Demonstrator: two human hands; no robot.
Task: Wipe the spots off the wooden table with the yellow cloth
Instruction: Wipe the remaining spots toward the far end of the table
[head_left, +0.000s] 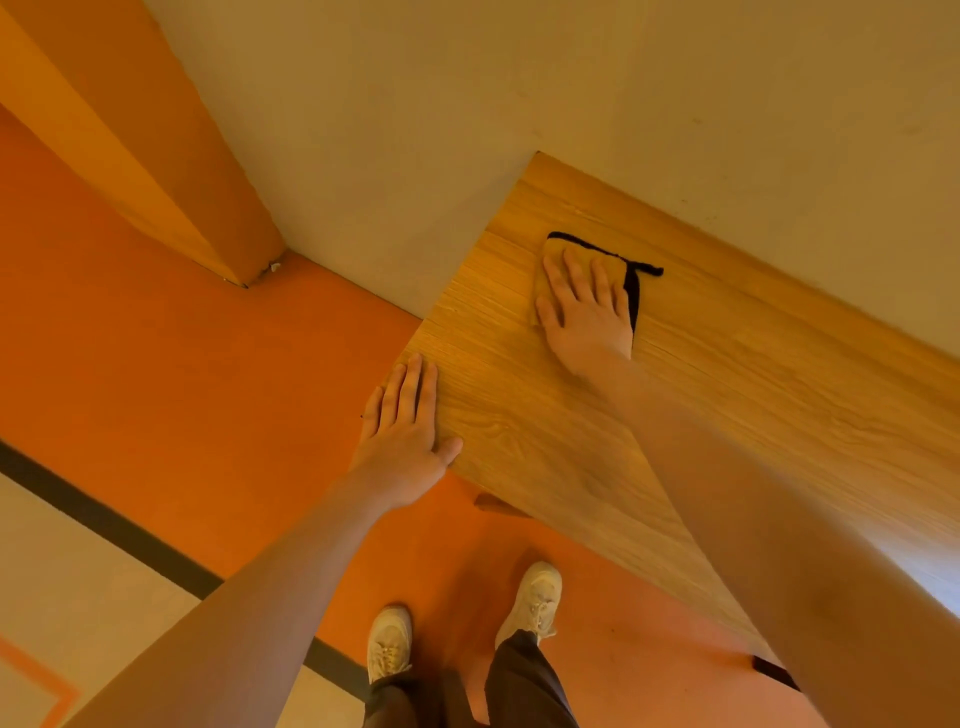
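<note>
While the right hand (584, 306) lies flat with its fingers spread over the yellow cloth (571, 260), pressing it down onto the wooden table (727, 395), the wiping seems to be well in hand rather than just starting, though I can't make out any actual spots on the wood from where I stand. The cloth sits almost wholly under that palm and fingers, with only its yellow top corner and its black edging (602, 253) showing beyond the fingertips and along the thumb-opposite side, close to the wall (519, 93) behind the table. The left hand (405, 415) rests open on the table's near corner, fingers straight and held together, thumb out to the side, well apart from the cloth, and it looks to be steadying the person as they lean in. To do this step well, I'd say the pressing hand should keep its whole palm down so the cloth doesn't bunch or slip out from under the fingers, and should work in overlapping strokes from the wall side back toward the body, so the wood beneath the forearm gets covered too. The black edging trailing past the little finger could fold under and drag, so it may be worth tucking it in. With the left hand bracing at the corner, leaning further should be safe enough.
</note>
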